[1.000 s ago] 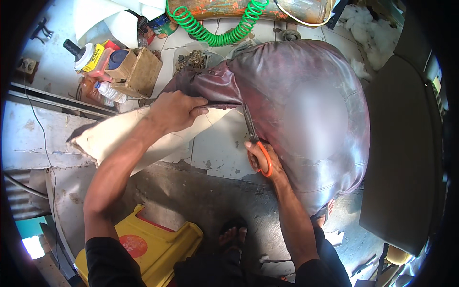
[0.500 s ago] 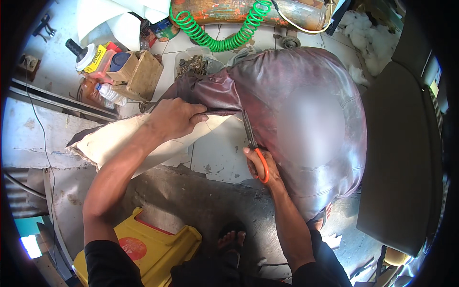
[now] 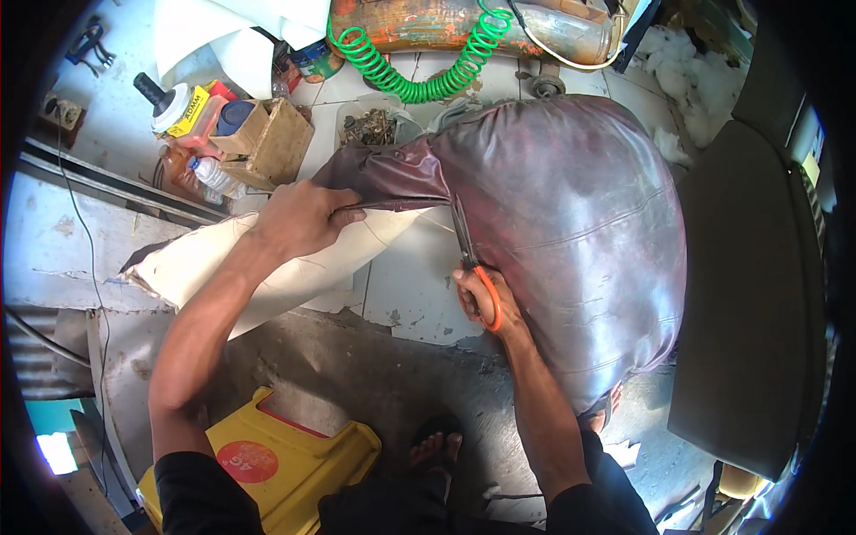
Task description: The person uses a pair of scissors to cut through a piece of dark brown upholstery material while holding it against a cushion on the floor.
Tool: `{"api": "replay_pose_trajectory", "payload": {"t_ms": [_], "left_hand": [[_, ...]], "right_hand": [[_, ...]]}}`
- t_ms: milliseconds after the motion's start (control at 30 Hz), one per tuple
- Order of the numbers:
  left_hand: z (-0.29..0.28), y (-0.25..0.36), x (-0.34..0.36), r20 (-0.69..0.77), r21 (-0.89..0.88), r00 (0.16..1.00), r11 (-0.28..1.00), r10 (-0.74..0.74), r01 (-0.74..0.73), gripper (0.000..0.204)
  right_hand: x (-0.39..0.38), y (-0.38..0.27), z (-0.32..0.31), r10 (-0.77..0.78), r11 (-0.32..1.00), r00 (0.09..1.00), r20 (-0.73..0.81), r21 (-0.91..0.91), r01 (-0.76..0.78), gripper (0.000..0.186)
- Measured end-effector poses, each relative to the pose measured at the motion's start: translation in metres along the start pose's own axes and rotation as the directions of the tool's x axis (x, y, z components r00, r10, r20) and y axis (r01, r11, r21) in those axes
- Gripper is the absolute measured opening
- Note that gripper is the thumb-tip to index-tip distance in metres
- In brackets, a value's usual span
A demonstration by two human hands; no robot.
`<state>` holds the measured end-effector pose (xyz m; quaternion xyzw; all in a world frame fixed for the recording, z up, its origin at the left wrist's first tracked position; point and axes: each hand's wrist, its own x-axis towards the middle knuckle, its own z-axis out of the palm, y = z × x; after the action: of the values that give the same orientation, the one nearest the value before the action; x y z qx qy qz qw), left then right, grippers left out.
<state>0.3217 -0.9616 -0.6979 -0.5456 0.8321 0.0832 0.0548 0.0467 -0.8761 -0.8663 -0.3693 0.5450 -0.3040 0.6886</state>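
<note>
A bulky maroon leather-like cover (image 3: 571, 205) bulges at centre right, with a seam across its side. Its narrower part runs left, where the pale cream underside (image 3: 241, 254) shows. My left hand (image 3: 303, 218) pinches the cover's edge between thumb and fingers, holding it drawn out to the left. In my right hand (image 3: 481, 299) is a pair of scissors (image 3: 463, 234) with orange handles. The blades point away from me, and their tips are at the cover's edge near the fold. Whether material lies between the blades I cannot tell.
Beyond the cover are a tray of small metal parts (image 3: 370, 127), a green coiled hose (image 3: 419, 92) and a rusty cylinder (image 3: 473, 25). A wooden box (image 3: 278, 143) and bottles stand far left. A yellow plastic stool (image 3: 303, 464) is near me; a dark panel (image 3: 744, 294) stands right.
My left hand has shifted slightly left, still pinching the cover's edge. The scissors stay at nearly the same place on the cover. The whole view has shifted a little.
</note>
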Motion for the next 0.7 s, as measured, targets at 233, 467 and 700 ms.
{"api": "replay_pose_trajectory", "payload": {"t_ms": [233,467,700], "left_hand": [[0.004,-0.001,-0.005,-0.057,-0.038,0.998,0.999,0.027,-0.029,0.028],[0.001,-0.011,-0.01,-0.073,-0.025,0.997,0.999,0.028,-0.03,0.027],[-0.007,-0.036,-0.022,-0.093,-0.042,0.995,0.999,-0.034,0.03,0.025]], "right_hand": [[0.008,-0.008,-0.003,-0.02,0.999,0.999,0.032,-0.035,0.021,0.046],[0.017,-0.03,-0.002,0.002,1.0,1.0,-0.023,-0.013,-0.002,0.049],[0.017,-0.025,0.003,0.001,0.999,0.999,0.05,-0.045,0.001,0.047]]}}
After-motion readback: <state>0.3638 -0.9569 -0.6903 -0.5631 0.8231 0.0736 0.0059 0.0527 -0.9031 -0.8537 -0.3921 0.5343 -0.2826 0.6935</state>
